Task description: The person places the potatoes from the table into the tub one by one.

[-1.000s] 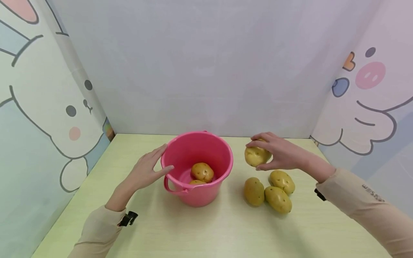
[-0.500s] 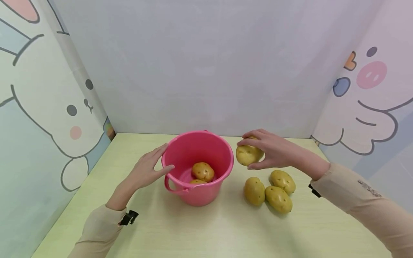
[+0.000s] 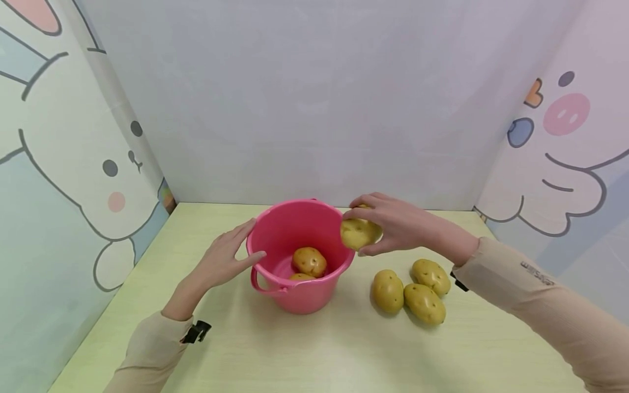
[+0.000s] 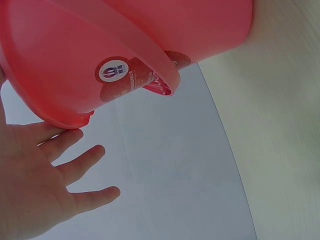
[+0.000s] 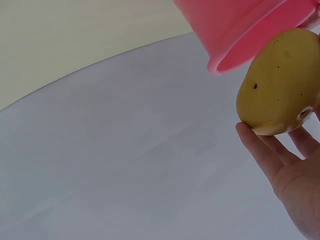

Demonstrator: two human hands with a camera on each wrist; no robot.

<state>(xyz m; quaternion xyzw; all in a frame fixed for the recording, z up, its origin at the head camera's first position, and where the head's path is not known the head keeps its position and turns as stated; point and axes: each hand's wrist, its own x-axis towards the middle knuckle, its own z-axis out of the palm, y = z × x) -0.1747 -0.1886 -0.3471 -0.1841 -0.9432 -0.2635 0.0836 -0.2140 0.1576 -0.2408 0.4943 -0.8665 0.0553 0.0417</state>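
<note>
My right hand [image 3: 393,224] grips one potato [image 3: 358,233] from above – fingers curled over its top, thumb under – and holds it in the air at the right rim of the pink bucket [image 3: 300,295], just at the lip. The grip from above leaves the underside free, prob. so the potato can go down past the rim. In the right wrist view the held potato [image 5: 280,82] sits against my fingertips [image 5: 257,145], bucket edge [image 5: 240,30] beside it.

My left hand [image 3: 223,259] lies flat and relaxed, fingers straight, thumb tip touching the bucket's left rim – it seems placed to steady the bucket, not to grip it. Left wrist view: spread fingers [image 4: 75,167] just under the bucket wall [image 4: 60,55], w/ a round label on it.

Inside the bucket: two potatoes [image 3: 309,262], one partly hidden by the near wall. Three more potatoes [image 3: 410,295] lie clustered, touching each other, on the pale green table [image 3: 344,355] to the bucket's right, below my right forearm. Cartoon-print panels stand at both sides.
</note>
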